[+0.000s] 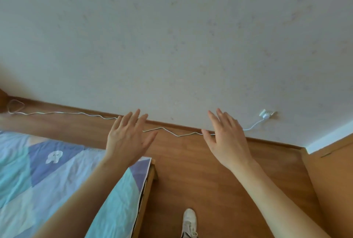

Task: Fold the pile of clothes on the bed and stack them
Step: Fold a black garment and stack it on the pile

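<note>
At your left lies the bed (34, 176), its patterned sheet bare in view; the pile of clothes isn't visible, probably further left. Your left hand (128, 138) and right hand (227, 138) hover empty, fingers spread. Turn toward the bed before reaching.

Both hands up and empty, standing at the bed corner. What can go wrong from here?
1. A white cable runs loose across the wooden floor from the wall plug, ahead of the white shoe: a step forward may snag it.
2. The bed's wooden frame corner juts out beside that shoe, so a shin bump is possible.
3. No clothes are in view; the left hand and right hand hold nothing, and only the bedspread shows.
</note>
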